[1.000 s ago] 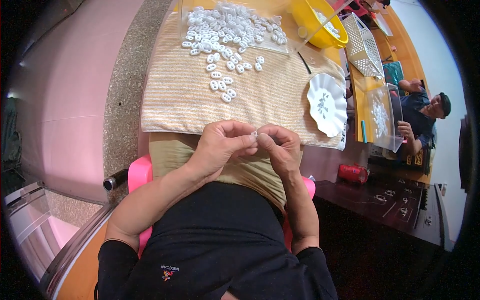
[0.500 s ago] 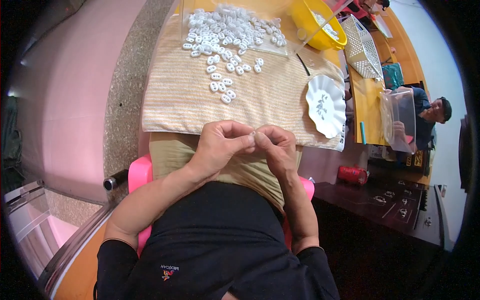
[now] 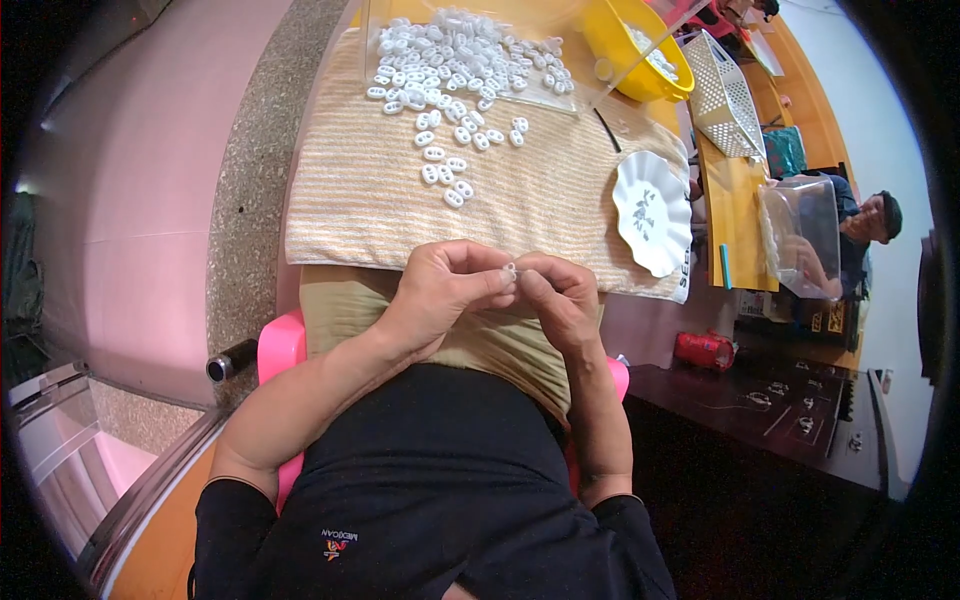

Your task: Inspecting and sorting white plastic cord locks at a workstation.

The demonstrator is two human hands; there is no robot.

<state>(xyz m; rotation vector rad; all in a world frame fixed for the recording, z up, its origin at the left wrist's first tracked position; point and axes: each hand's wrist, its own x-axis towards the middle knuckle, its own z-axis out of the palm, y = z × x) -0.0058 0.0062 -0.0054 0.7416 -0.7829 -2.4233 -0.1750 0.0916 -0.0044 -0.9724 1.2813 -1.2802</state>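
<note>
Pinch: and here at the tips, the left hand has thumb and index finger squeezed together on a small white piece, right between the two hands, near the front edge of the striped towel.
Partner: the right hand is just beside it, thumb and index finger drawn narrow; it's too tiny from here to tell whether they grip the piece as well.
Stragglers: out on the towel, a loose trail of two-holed white pieces points toward the hands.
Heap: farther out, the trail widens into a big pile of the same.
Dish: over to the right, a white wavy-rimmed dish, small grey shapes at its middle.
Strip: beyond the dish, a thin black strip lies at a slant.
Basin: top right, a yellow basin with white pieces inside.
Neighbour: far right, another person behind a clear box.
</note>
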